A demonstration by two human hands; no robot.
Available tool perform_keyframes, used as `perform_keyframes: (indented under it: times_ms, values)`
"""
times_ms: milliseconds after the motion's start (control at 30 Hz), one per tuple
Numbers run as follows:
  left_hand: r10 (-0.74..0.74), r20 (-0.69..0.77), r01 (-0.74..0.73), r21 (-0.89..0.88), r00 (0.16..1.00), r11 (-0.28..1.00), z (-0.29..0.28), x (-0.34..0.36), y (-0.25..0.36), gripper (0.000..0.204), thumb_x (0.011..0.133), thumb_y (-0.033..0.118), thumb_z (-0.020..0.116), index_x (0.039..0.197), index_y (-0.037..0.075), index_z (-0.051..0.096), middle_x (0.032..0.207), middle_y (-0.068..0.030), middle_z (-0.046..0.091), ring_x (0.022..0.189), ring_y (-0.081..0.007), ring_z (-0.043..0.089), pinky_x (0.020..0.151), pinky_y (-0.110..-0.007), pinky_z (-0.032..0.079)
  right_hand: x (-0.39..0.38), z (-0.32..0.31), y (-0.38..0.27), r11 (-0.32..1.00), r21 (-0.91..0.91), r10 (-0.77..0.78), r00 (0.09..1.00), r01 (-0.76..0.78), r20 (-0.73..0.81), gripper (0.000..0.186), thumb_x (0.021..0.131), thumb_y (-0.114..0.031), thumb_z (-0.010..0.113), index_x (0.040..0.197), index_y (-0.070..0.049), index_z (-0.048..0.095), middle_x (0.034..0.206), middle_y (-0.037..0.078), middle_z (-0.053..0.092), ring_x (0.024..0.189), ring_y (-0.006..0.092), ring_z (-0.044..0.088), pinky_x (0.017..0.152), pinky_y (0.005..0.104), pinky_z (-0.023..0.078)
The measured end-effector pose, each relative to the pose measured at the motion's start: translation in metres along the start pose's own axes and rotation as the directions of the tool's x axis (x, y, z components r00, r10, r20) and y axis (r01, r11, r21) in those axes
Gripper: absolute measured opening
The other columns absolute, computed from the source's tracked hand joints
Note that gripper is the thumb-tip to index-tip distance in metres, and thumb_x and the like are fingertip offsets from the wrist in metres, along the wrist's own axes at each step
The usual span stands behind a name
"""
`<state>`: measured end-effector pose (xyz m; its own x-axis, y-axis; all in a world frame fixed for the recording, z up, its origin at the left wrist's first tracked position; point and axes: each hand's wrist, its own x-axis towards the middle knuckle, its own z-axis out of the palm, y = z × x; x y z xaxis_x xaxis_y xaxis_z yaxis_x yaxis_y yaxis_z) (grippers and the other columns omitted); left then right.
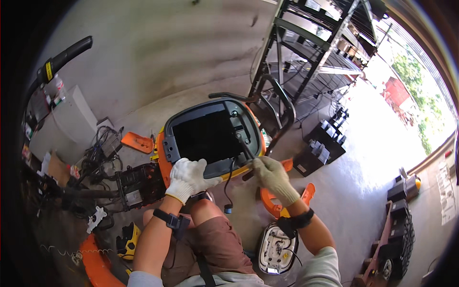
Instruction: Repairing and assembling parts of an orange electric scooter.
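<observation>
An under-seat storage box (201,134) with a dark opening and grey rim sits in an orange electric scooter (164,168). My left hand (189,174), in a white knit glove, lies over the near left rim with its thumb spread. My gloved right hand (272,174) is closed round a dark-shafted hand tool (248,152). Its shaft slants to the rim's right side, close to a bolt (246,141); the fingers hide its grip, so I cannot tell the exact kind. A black cable (227,184) with a blue-ended connector hangs between my hands.
A black grab rail (287,103) curves up behind the box. Loose orange panels (137,141) and a white-lined seat (277,251) lie on the floor. Black battery-like boxes (315,155) stand at right, near a metal rack (306,52). A handlebar grip (71,53) juts in at left.
</observation>
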<state>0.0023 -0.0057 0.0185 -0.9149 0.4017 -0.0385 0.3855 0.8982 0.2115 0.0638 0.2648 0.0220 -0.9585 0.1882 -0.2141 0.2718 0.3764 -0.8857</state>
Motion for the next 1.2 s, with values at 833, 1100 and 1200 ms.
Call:
perform_keyframes:
  times_ms: [833,1100,1200]
  values:
    - [0.024,-0.012,-0.025,-0.110,1.000,0.994,0.001,-0.005,-0.006,0.067,0.079,0.072,0.079,0.103,0.009,0.078,0.096,-0.0168,0.080,0.099,-0.0386,0.075,0.090,-0.049,0.061,0.028,-0.041,-0.024,0.957,-0.224,0.218,0.966,-0.184,0.138,0.052,0.108,-0.047,0.063,0.089,-0.001,0.078,0.064,0.004,0.065,0.047,0.0144,0.058,0.047,0.0315,0.045]
    - [-0.013,0.059,0.016,-0.062,0.998,0.998,-0.004,-0.003,-0.002,0.077,0.081,0.083,0.069,0.109,0.012,0.077,0.103,-0.0177,0.081,0.103,-0.0378,0.077,0.093,-0.048,0.061,0.031,0.086,-0.037,0.444,0.805,0.097,0.914,-0.394,0.394,0.025,0.119,-0.028,0.042,0.120,-0.009,0.059,0.107,0.005,0.071,0.067,0.0100,0.053,0.053,0.0226,0.042]
    - [-0.001,0.111,0.004,-0.028,0.994,1.000,-0.003,-0.002,-0.001,0.077,0.083,0.083,0.067,0.115,0.013,0.075,0.105,-0.0150,0.081,0.105,-0.0375,0.075,0.098,-0.047,0.059,0.052,0.105,-0.059,0.266,0.892,0.022,0.928,-0.364,0.372,0.026,0.119,-0.025,0.038,0.126,-0.007,0.057,0.119,0.010,0.070,0.067,0.0139,0.052,0.056,0.0256,0.049]
